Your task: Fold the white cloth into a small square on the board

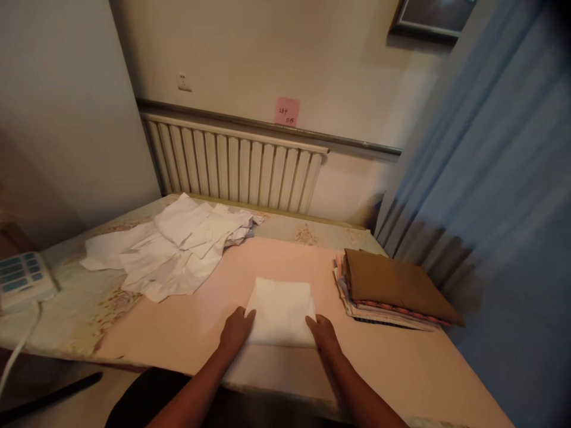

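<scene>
A folded white cloth (282, 312) lies near the front of the pink table cover, its shape close to a square. At its left side my left hand (236, 330) grips the edge between thumb and fingers. My right hand (325, 334) pinches the opposite edge in the same way. The undersides of both hands and some fingertips are hidden. To the left, a loose heap of white cloth pieces (182, 244) spreads over the table. On the right sits a stack of folded fabrics (397, 285) with a brown one on top.
The pink cover (285, 255) lies over a flowered tablecloth (307, 233). A white device with blue keys (24, 276) stands at the left edge, its cord hanging down. Behind are a radiator (236, 166) and a wall; a blue curtain (491, 208) hangs on the right.
</scene>
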Tool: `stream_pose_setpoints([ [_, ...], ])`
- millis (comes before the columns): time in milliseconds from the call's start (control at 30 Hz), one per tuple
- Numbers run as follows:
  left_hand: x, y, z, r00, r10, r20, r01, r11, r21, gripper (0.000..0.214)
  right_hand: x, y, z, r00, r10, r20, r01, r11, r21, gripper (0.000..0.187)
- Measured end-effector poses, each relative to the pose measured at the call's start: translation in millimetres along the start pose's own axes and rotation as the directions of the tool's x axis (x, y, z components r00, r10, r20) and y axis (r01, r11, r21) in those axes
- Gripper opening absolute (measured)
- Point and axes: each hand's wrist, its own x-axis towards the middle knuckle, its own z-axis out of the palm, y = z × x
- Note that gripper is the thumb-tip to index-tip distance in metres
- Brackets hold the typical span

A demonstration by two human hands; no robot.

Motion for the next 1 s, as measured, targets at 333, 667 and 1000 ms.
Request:
stream_pose_setpoints([
  [333,-35.2,9.1,9.8,0.997,0.023,-0.068,-0.008,0.976,0.216,0.033,-27.8,-17.5,1.3,0.976,-0.029,-0.216,-0.049,0.936,-0.350,0.026],
  [667,-50.1,23.7,1.2,0.928,0.238,-0.288,-0.108,0.909,0.401,0.033,-40.2,-20.0,4.1,0.981,-0.081,-0.174,-0.025,0.844,-0.536,0.028],
  [1000,-6.1,80.4,66.8,0.721,0.672,-0.168,-0.535,0.694,0.481,0.049,-36.7,-16.1,4.9,0.984,-0.078,-0.160,-0.022,0.838,-0.546,0.028],
])
